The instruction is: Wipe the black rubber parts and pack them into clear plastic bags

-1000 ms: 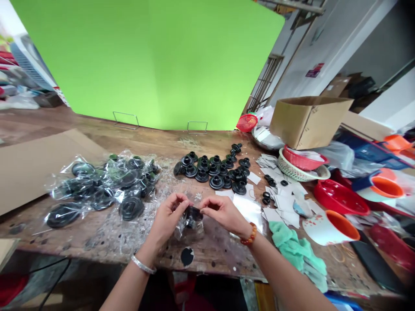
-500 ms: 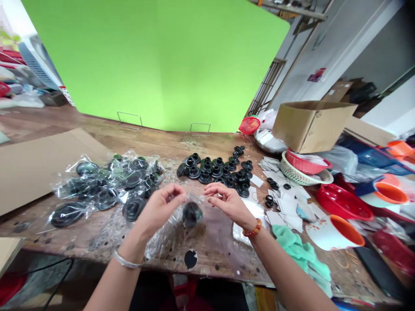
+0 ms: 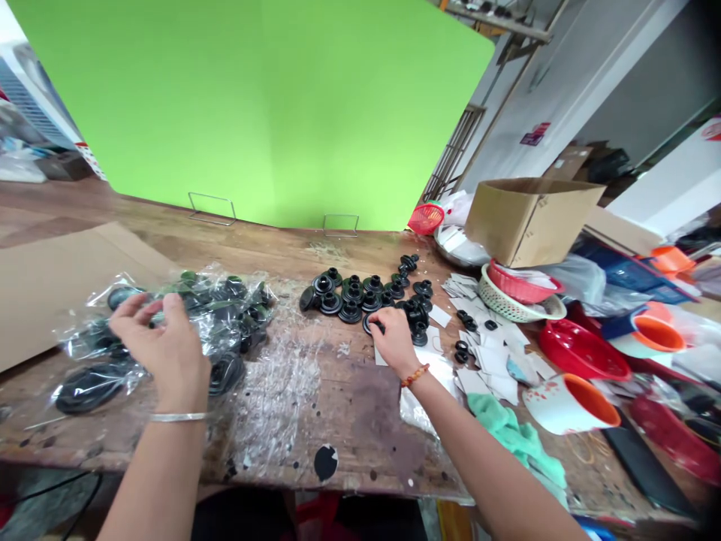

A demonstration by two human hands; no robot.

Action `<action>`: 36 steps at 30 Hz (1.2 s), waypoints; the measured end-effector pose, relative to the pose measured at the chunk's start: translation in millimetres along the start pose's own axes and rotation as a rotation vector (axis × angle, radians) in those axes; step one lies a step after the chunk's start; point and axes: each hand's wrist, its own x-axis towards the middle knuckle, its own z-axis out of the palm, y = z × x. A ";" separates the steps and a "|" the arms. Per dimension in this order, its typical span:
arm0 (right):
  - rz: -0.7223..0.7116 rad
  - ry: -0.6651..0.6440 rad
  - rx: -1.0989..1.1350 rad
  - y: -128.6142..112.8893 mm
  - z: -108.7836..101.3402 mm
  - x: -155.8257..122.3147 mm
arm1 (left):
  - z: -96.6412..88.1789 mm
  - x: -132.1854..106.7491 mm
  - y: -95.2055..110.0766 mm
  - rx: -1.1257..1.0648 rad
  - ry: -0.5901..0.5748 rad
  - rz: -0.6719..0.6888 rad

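Wooden bench: left hand open over bagged parts; right hand grip pinches black part.

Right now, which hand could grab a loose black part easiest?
Probably the right hand: its fingers touch the loose black parts. The left hand is over the bagged parts.

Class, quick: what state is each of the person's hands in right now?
Left hand: open, resting on the clear plastic bags of black rubber parts.
Right hand: fingers curled on a loose black round rubber part; grip cannot be told.
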 end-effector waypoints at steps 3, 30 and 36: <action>-0.003 -0.028 -0.266 1.3 3.5 11.3 | 6.1 -28.1 15.0 0.041 0.289 0.282; 0.256 -0.226 0.693 -47.2 -36.4 -82.7 | 42.4 -153.2 12.0 -0.282 -0.844 -0.756; 0.293 -0.243 0.768 -44.5 -39.5 -86.4 | 39.7 -154.3 11.5 -0.181 -0.867 -0.628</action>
